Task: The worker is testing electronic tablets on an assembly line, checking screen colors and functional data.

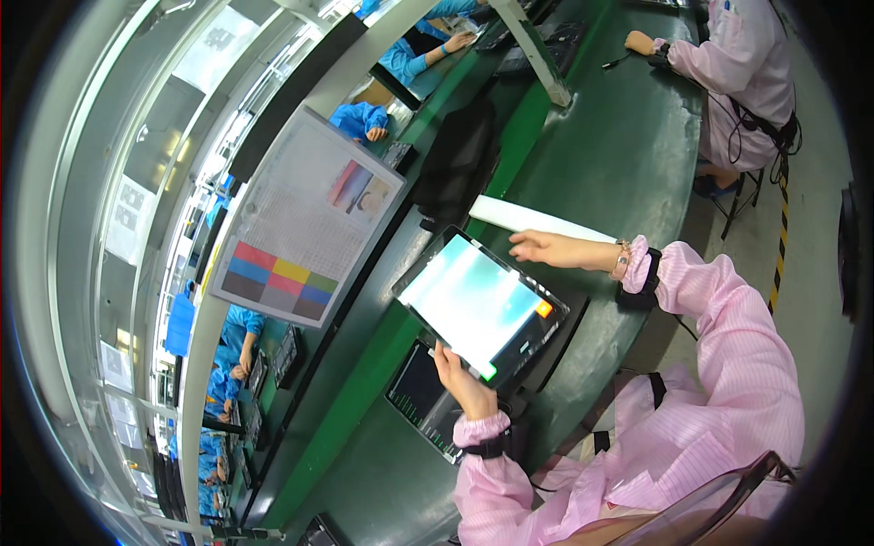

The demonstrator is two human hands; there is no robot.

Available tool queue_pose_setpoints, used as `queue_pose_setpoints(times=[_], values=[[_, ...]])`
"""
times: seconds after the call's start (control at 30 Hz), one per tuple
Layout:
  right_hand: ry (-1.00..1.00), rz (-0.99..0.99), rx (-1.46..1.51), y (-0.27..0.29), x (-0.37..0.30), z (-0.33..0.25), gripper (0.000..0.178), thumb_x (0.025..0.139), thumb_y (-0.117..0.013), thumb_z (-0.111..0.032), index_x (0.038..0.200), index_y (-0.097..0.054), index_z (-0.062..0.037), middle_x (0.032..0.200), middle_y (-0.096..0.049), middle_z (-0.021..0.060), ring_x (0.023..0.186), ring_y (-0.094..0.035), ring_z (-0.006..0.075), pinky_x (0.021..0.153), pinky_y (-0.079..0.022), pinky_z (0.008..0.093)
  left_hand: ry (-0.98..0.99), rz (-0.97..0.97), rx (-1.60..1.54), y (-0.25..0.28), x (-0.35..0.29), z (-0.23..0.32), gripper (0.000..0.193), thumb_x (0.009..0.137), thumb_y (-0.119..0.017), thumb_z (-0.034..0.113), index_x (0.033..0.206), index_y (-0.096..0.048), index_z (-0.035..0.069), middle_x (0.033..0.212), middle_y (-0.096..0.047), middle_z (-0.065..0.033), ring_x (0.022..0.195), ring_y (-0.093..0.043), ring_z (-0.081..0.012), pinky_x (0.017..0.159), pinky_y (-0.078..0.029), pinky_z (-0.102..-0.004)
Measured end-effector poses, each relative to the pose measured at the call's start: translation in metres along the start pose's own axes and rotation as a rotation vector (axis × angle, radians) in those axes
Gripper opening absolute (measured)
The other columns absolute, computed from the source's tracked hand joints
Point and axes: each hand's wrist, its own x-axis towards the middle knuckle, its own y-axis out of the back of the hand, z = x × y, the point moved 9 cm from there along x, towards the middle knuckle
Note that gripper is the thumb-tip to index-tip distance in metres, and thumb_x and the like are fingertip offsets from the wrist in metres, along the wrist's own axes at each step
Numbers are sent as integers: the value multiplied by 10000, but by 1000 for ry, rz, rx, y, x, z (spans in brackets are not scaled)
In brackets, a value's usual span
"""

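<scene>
A tablet-like device (473,296) with a bright white and pale blue screen is tilted over the green bench in front of me. Small orange and green patches show along the edge of its screen nearer me. My left hand (466,387) grips its lower left edge, with some fingers hidden behind it. Beside its far right corner, my right hand (551,248) is stretched out, fingers apart, holding nothing. Partly under the device and my left hand lies a dark screen (414,382) with rows of green marks. A long white strip (537,218) lies just beyond my right hand.
A sheet with colour blocks (305,218) hangs from the bench's metal frame. Black material (460,155) lies beyond the device. A person in pink (742,77) sits at the right with a cable by one hand; people in blue (238,337) work along the far line.
</scene>
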Motion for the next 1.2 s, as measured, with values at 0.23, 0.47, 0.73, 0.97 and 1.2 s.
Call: queue_pose_setpoints(times=[0.23,0.47,0.73,0.97,1.2], values=[[271,-42,311,-32,-24,-103,456,1009,-362,-291,1387,-340,-37,1203,-533,107,1034,-576,182,831,-499,304,95,-75,-271,18,-69,35,371,980,-437,231,1277,-434,8,1177,-558,-93,1057,-559,-201,910,-449,-333],[515,-23,198,-67,-47,-163,489,940,-468,-73,1412,-341,-83,1091,-622,90,934,-587,125,759,-502,265,39,-72,-305,44,-93,49,414,985,-368,213,1348,-389,15,1276,-504,-78,1149,-504,-210,990,-400,-352],[639,318,-79,-66,-51,-178,291,851,-560,-26,1140,-562,2,891,-688,148,807,-683,203,708,-522,276,75,-23,-348,57,-97,45,436,974,-364,193,1362,-369,-5,1286,-498,-94,1153,-501,-219,999,-394,-352],[658,320,-244,-81,-50,-178,149,841,-605,-85,937,-613,29,679,-619,149,594,-635,198,547,-472,291,21,164,-346,85,-96,47,424,981,-410,177,1356,-356,-14,1212,-543,-112,1055,-560,-207,900,-466,-343],[85,-257,853,-123,-7,-142,278,971,-492,-294,982,-624,-50,853,-635,-18,726,-583,33,660,-482,185,-210,158,-308,87,-75,88,329,981,-431,162,1263,-417,-7,1103,-578,-103,957,-588,-182,835,-488,-316]])
